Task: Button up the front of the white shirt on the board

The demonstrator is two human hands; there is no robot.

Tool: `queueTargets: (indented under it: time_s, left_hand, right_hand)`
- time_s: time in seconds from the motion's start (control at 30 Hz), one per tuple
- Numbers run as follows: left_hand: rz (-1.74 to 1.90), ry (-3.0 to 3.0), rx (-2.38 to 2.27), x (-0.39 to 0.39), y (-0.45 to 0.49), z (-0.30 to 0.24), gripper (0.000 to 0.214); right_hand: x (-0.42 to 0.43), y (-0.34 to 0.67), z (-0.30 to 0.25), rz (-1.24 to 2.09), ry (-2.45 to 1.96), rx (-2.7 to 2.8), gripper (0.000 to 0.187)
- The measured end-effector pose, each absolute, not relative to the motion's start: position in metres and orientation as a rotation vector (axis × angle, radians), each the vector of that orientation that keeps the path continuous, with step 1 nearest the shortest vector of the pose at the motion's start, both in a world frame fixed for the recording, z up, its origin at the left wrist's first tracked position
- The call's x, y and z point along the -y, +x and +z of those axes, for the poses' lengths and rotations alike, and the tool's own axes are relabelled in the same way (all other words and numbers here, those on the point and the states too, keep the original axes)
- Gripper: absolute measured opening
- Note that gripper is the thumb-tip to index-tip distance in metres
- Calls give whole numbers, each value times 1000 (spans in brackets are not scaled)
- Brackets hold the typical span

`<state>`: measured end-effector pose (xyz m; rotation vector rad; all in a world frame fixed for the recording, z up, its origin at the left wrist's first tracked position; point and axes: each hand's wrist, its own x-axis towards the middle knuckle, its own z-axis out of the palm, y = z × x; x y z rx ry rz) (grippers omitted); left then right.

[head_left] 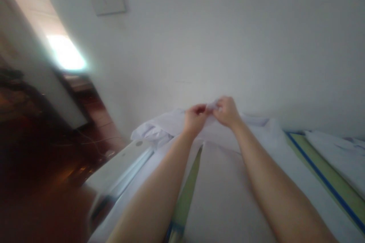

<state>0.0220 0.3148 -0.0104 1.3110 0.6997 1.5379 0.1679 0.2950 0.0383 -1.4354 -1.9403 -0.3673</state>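
A white garment, which looks like a shirt [219, 174], lies spread out with a narrow gap down its middle. At its far end, near the wall, my left hand [196, 118] pinches a small fold of the white cloth. Close beside it on the right, my right hand [227, 111] grips the same raised bit of cloth between thumb and fingers. Bunched fabric [155, 129] lies to the left of my hands. Blur hides which part of the garment is pinched.
Under the garment shows a green surface with blue lines [327, 182]. More white cloth [339, 152] lies at the right. A pale board end [119, 167] sticks out at the left, above a dark reddish floor [42, 197]. A white wall [228, 38] with a switch plate [108, 2] stands behind.
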Motion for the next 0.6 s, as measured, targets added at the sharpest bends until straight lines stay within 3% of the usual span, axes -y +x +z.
queueTargets:
  time_s: [0.3,0.6]
  left_hand:
    - [1588,1286,-624,-326,20,-22,26]
    - [1603,1175,-837,-327,24,-28,23]
  right_hand:
    - [-289,165,45,-542,-1416,2060,23]
    - [-287,158,46,-571,-1384,1906,24]
